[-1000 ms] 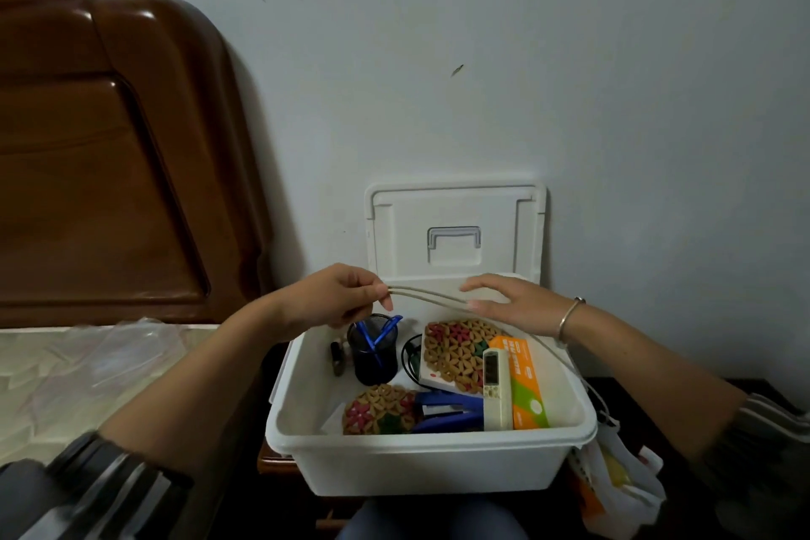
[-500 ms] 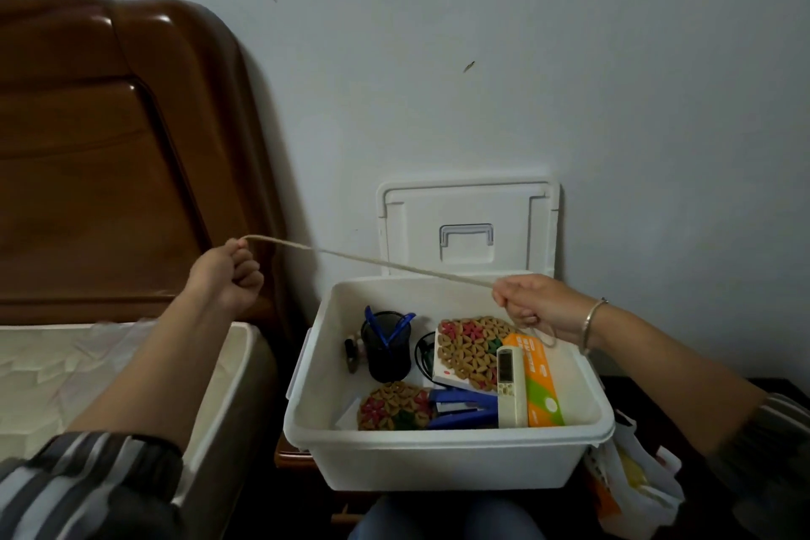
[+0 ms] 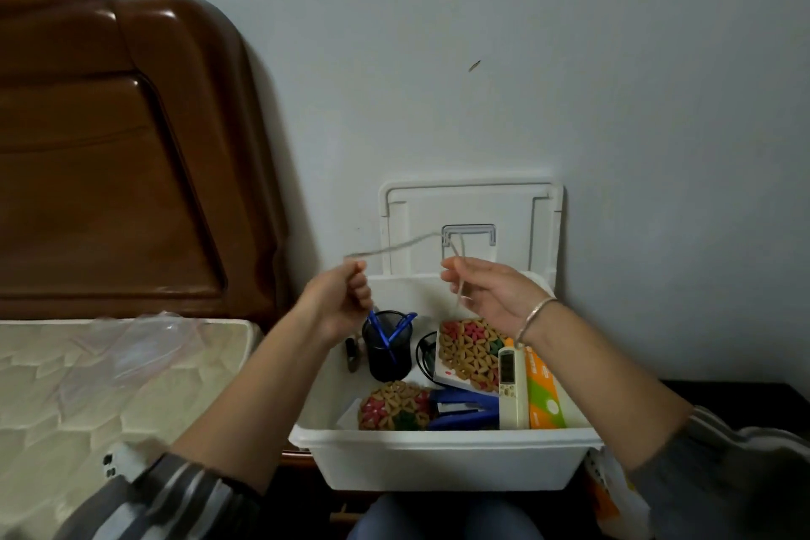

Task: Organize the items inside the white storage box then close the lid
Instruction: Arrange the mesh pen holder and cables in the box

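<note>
A white storage box (image 3: 442,458) stands open in front of me, its lid (image 3: 471,206) leaning upright against the wall behind it. Above the box's back edge, my left hand (image 3: 339,298) grips one end of a thin beige cord (image 3: 394,248). The cord arcs over to my right hand (image 3: 486,292), which pinches it with the other fingers loosely spread. Inside the box are a black pen cup (image 3: 388,349) with blue pens, two woven coasters (image 3: 471,353) (image 3: 394,406), a blue stapler (image 3: 464,408), a white remote (image 3: 510,386) and an orange-green carton (image 3: 543,395).
A mattress (image 3: 87,390) with clear plastic (image 3: 140,346) on it lies to the left under a brown wooden headboard (image 3: 109,153). A white plastic bag (image 3: 613,491) hangs at the box's right side. Dark furniture (image 3: 723,395) sits at the right.
My left hand, which had pulled the cord out far to the left, has come back toward the box. The cord between my hands is now short and slack.
</note>
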The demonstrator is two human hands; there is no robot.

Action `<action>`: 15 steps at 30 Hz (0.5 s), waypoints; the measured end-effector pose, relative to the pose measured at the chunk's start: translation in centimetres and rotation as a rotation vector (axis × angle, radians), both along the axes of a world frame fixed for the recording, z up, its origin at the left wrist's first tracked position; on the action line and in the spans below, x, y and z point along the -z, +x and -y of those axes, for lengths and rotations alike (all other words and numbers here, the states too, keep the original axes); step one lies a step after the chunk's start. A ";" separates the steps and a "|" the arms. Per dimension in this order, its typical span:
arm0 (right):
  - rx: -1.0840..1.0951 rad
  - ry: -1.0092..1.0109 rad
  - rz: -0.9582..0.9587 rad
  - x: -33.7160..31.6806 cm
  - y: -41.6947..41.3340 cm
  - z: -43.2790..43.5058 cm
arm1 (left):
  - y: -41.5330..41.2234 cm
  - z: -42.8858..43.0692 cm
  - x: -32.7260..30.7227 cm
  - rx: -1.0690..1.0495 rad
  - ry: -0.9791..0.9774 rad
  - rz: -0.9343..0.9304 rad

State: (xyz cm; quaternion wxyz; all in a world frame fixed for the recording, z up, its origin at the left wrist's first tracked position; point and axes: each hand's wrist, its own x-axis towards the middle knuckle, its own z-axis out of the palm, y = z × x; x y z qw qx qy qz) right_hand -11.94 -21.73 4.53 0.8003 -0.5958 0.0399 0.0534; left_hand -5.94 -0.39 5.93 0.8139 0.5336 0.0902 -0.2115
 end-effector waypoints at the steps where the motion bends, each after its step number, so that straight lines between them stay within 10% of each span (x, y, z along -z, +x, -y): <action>1: 0.012 0.019 -0.002 0.1 0.1 -0.8 | -0.5 0.9 0.2 0.033 0.073 0.010; 15: 0.210 0.156 -0.117 1.8 0.0 -6.6 | -3.8 5.0 1.2 0.248 0.291 0.249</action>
